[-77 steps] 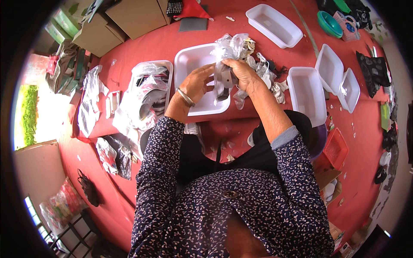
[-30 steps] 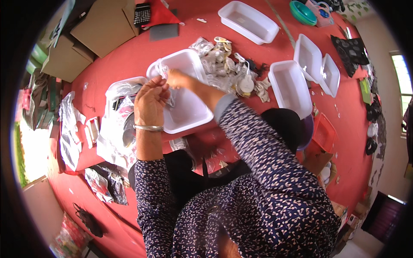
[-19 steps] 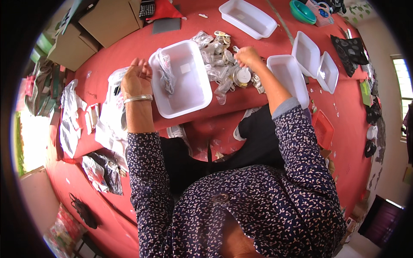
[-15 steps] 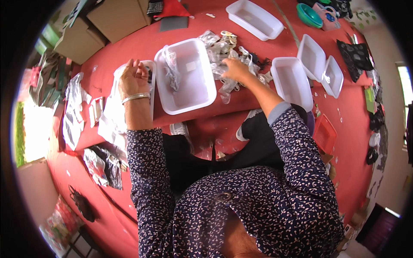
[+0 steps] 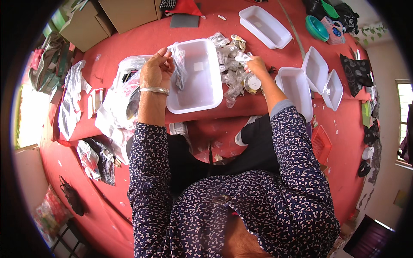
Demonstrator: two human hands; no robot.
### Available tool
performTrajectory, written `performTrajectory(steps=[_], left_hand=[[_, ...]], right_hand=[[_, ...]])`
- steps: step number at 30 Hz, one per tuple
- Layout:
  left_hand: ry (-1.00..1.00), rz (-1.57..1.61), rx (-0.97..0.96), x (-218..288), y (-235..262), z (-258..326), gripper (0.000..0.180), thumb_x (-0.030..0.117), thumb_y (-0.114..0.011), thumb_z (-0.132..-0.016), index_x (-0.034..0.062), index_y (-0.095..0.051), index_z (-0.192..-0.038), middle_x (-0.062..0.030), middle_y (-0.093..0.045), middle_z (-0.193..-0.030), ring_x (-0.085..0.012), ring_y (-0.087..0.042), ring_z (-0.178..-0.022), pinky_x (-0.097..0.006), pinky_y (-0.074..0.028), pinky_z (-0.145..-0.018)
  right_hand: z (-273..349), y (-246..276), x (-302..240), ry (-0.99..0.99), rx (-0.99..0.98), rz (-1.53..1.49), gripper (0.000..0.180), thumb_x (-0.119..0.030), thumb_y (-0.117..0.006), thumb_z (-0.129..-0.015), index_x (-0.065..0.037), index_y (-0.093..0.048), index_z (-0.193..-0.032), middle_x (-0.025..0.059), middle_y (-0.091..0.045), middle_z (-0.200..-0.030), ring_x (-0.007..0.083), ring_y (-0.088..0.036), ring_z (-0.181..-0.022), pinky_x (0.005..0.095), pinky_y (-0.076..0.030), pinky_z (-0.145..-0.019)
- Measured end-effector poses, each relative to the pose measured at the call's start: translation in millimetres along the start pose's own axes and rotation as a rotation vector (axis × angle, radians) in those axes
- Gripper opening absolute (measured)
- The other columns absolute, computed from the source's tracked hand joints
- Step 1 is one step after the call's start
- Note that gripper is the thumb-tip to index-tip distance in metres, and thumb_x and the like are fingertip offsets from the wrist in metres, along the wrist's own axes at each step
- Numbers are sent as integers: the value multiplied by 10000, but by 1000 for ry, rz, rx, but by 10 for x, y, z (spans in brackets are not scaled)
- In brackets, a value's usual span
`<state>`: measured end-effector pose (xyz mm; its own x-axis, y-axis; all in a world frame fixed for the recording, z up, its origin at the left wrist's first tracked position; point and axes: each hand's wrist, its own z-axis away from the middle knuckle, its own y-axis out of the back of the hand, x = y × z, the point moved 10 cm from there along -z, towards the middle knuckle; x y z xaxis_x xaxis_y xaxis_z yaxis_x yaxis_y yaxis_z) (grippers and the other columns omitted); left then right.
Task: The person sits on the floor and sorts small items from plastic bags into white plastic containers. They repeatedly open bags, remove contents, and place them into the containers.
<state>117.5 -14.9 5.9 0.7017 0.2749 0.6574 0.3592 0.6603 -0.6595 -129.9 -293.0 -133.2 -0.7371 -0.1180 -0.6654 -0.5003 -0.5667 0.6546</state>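
Observation:
My left hand (image 5: pixel 158 71), with a bangle at the wrist, hovers by the left rim of a white plastic tub (image 5: pixel 202 96). Its fingers are loosely bent and apart, and nothing shows in them. Inside that tub a crumpled clear plastic bag (image 5: pixel 180 71) lies along the left side. My right hand (image 5: pixel 257 66) is at the right side of a pile of clear bags and white bundles (image 5: pixel 230 56). Its fingers are closed at a whitish piece there; what exactly they grip is too small to make out. Just below it sits a round, white-topped item (image 5: pixel 252 82).
Left of the tub lies a heap of white and clear plastic bags (image 5: pixel 116 107). More white tubs stand at the right (image 5: pixel 294 90) and far back (image 5: pixel 264 28). A red basket (image 5: pixel 321 144) is beyond my right sleeve. Cardboard boxes (image 5: pixel 129 15) stand at the back left.
My left hand has moved right, to the tub's left rim, uncovering bags behind it. My right hand has shifted right over the pile and its fingers have closed. The round item now shows.

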Motion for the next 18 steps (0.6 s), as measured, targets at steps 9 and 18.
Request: performTrajectory(steps=[9,18], left_hand=[[89,-143,-29,-434,-110,-21,167,-24,-488,-745,-23,-538,-905,-64,-561,-754,-115,-515,-621,-206,-434,-558],[299,-152,-351,-1035,-475,224,388,305,-531,-821,33,-474,-1092,-88,-547,-1028,-204,-534,-891,-353,-437,-748]], right_hand=[[649,138,-859,11,-411,-540,232,-198,-512,-818,-3,-498,-943,100,-607,-756,172,-600,-638,237,-460,-544],[1740,-577,-1858,218,-661,-699,244,-215,-499,-832,18,-515,-902,97,-575,-644,172,-570,-461,275,-488,-414]])
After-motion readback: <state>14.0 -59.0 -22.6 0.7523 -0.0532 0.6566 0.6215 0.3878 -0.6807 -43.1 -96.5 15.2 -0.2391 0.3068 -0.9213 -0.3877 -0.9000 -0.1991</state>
